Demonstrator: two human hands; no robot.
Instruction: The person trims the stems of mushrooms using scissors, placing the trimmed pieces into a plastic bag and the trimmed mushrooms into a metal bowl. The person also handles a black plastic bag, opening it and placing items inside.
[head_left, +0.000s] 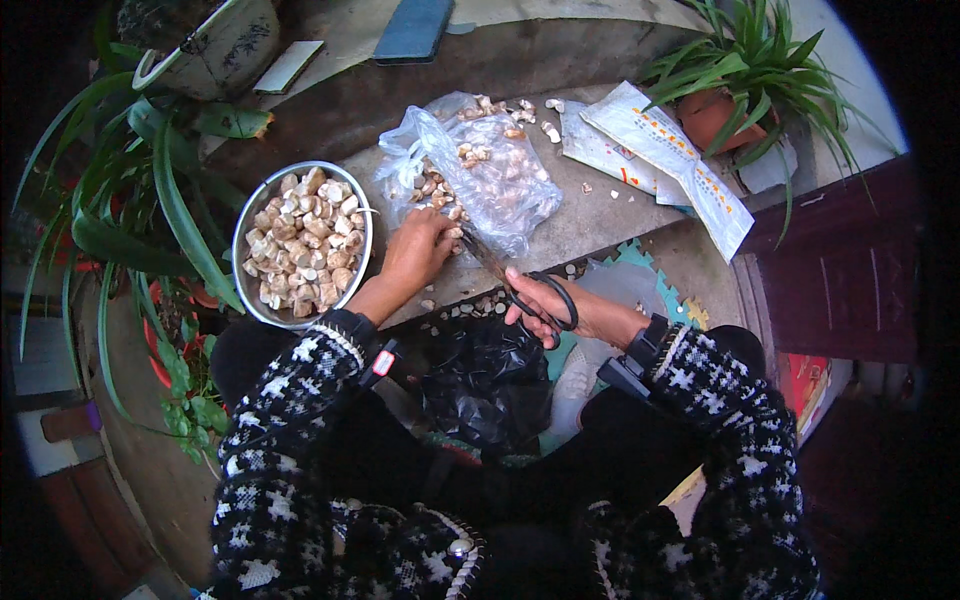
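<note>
My right hand (547, 304) is closed around the black handles of a pair of scissors (487, 259), whose blades point up and left toward my other hand. My left hand (421, 244) has its fingertips on a small pale mushroom piece (453, 233) at the blade tips. Just beyond lies a clear plastic bag (517, 180) with many mushroom pieces in and around it. Left of my left hand stands a round metal bowl (365, 262) heaped with cut mushroom pieces (304, 240).
A black plastic bag (487, 382) lies below my hands, with mushroom bits along the step edge. Printed white bags (667, 150) lie at the right, beside a potted plant (724, 112). Long-leaved plants (172, 210) crowd the left. A blue flat object (412, 30) rests on the far ledge.
</note>
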